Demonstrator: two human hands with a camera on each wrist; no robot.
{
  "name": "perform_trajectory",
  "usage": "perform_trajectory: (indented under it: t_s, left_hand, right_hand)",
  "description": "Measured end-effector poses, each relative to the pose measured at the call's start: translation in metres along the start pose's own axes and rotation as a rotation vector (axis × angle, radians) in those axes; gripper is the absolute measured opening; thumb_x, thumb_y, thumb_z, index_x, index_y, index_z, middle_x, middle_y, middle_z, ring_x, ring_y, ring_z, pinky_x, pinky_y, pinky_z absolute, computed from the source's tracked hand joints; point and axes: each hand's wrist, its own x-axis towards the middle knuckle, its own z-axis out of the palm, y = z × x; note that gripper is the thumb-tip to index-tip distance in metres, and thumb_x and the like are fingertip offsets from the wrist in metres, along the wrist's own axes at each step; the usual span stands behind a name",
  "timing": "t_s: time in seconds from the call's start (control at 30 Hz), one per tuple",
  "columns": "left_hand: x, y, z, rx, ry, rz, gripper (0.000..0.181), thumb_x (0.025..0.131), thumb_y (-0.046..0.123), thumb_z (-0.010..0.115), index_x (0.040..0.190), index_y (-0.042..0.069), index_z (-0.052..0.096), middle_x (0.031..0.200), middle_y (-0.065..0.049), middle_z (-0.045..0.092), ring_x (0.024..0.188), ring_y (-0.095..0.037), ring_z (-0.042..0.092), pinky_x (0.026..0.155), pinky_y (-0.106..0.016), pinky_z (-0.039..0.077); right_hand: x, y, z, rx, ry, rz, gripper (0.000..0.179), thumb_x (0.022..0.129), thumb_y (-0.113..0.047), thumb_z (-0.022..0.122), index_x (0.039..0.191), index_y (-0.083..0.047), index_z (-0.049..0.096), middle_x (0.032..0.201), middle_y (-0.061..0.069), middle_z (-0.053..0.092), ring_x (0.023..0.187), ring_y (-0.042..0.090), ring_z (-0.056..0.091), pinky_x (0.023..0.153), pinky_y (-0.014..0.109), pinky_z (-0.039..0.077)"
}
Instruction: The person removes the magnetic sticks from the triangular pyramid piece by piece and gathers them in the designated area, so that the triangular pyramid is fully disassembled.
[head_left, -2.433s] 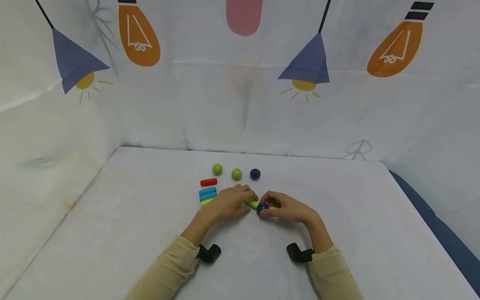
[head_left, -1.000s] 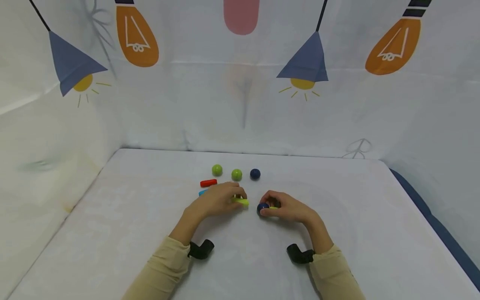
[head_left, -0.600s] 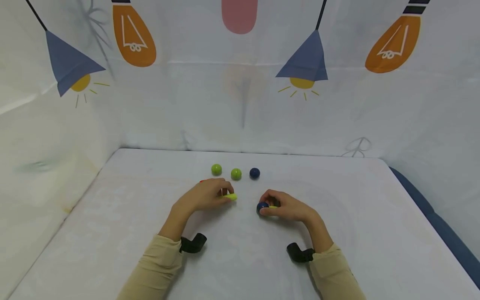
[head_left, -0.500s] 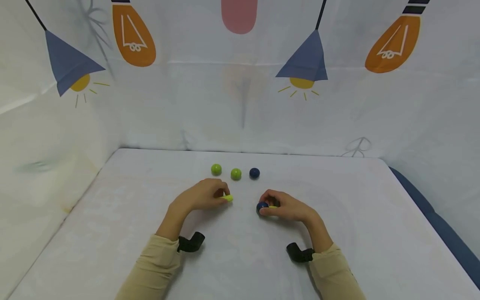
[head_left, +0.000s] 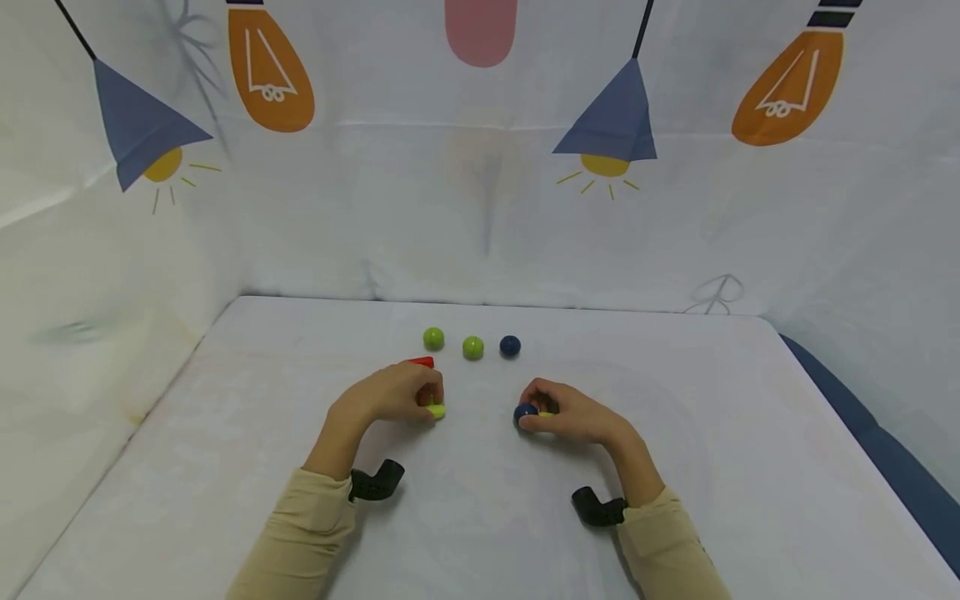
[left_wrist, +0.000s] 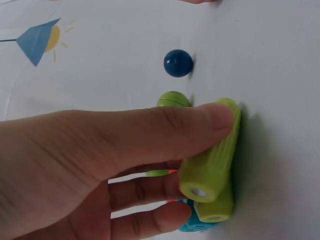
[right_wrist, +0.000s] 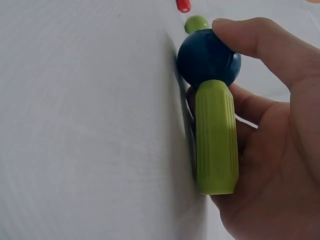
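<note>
My left hand [head_left: 390, 396] pinches a yellow-green ridged magnetic rod [left_wrist: 212, 165] between thumb and fingers. In the left wrist view a second yellow-green rod [left_wrist: 220, 202] lies right beneath it, with a blue rod [left_wrist: 195, 225] beside that one; the hand mostly hides them from the head. Over to the right, my right hand [head_left: 573, 412] holds a dark blue ball [right_wrist: 210, 57], its thumb on the ball's side. Another yellow-green rod [right_wrist: 216, 137] is joined end-on to this ball and runs back along the palm, close to the tabletop.
Two green balls [head_left: 433, 338] [head_left: 473, 347] and a dark blue ball [head_left: 510, 346] stand in a row farther back on the white table [head_left: 675, 400]. A red rod [head_left: 422, 362] shows just behind my left hand. A printed curtain [head_left: 420, 192] rises along the far edge.
My left hand has drawn its yellow-green rod away from the blue ball and carried it left, over the row of rods. The right hand stays in place with its ball and rod.
</note>
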Motion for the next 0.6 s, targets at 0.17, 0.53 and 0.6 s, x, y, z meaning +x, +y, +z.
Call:
perform_trajectory:
  t_s: [0.17,0.53,0.6]
  left_hand:
    - [0.001,-0.001,0.002,-0.012,-0.011,-0.049,0.017,0.076,0.011,0.076,0.086,0.016,0.063,0.075,0.000,0.056,0.070,-0.010,0.049,0.064,-0.026,0.040]
    - [0.002,0.000,0.001,0.007,-0.015,-0.065,0.018,0.078,0.015,0.076,0.090,0.018,0.063,0.079,-0.001,0.056,0.072,-0.011,0.049,0.063,-0.027,0.038]
    - [0.002,0.002,0.000,0.010,-0.007,-0.048,0.018,0.079,0.017,0.075,0.092,0.017,0.063,0.079,-0.001,0.056,0.072,-0.010,0.048,0.064,-0.027,0.038]
  right_hand:
    - [0.002,0.003,0.002,-0.025,0.008,-0.003,0.030,0.085,-0.037,0.068,0.102,-0.016,0.056,0.086,-0.001,0.051,0.082,0.015,0.047,0.069,0.025,0.039]
    - [-0.001,0.007,-0.006,-0.033,-0.008,-0.009,0.034,0.083,-0.043,0.069,0.106,-0.022,0.057,0.088,-0.002,0.053,0.083,0.015,0.049,0.069,0.025,0.042]
    - [-0.004,0.009,-0.010,-0.033,-0.021,-0.016,0.036,0.083,-0.044,0.069,0.109,-0.022,0.057,0.090,-0.002,0.055,0.085,0.015,0.050,0.072,0.025,0.043]
